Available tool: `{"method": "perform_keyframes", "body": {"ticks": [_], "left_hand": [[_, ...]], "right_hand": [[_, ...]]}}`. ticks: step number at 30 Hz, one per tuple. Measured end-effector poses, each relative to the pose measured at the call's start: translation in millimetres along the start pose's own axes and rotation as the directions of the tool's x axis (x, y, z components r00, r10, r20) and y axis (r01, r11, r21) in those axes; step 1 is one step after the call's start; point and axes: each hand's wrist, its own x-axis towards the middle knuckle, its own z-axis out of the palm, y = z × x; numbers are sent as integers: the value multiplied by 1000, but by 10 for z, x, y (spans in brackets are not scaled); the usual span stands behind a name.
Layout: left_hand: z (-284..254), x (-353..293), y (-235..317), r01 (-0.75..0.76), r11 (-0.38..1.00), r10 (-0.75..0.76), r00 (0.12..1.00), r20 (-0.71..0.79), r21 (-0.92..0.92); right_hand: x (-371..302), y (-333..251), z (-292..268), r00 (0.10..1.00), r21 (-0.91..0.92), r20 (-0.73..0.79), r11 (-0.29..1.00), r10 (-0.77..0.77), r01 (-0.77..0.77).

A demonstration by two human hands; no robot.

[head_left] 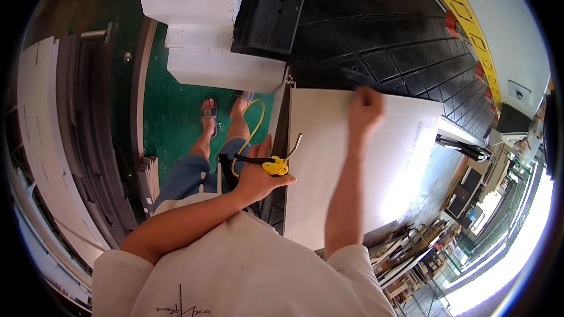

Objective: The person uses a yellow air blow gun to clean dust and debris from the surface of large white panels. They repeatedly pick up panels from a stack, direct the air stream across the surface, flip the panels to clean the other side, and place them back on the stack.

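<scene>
Left hand (254, 179) grips a bent-nozzled yellow air gun (276, 167), right hand (365, 113) clenched above smooth panel (320, 158).

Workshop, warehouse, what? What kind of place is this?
Likely a woodworking or panel-processing workshop: a large pale panel lies beside a black grooved machine bed, long boards are stacked at the left, and what look like wood offcuts are piled at lower right.

The blow gun (276, 167) is yellow, panel (390, 147) whitish, grid-lined table (382, 26) black.
</scene>
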Motion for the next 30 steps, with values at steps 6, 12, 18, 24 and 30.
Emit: {"method": "perform_keyframes", "body": {"ticks": [6, 12, 18, 24, 30], "left_hand": [[145, -108, -154, -121, 990, 108, 981, -159, -78], [133, -94, -90, -56, 997, 46, 985, -167, -56], [347, -156, -424, -59, 967, 31, 993, -115, -249], [375, -63, -362, -70, 953, 8, 979, -205, -295], [447, -72, -331, -72, 944, 10, 981, -191, -323]], "right_hand": [[-832, -1107, 338, 935, 298, 308, 951, -175, 80], [109, 43, -308, 987, -100, -139, 991, 80, -94], [-1013, -1189, 636, 850, 205, 421, 946, -317, 252], [-713, -1024, 119, 922, 258, 375, 966, -95, -6], [-252, -605, 104, 731, 196, 329, 801, -598, 566]]}}
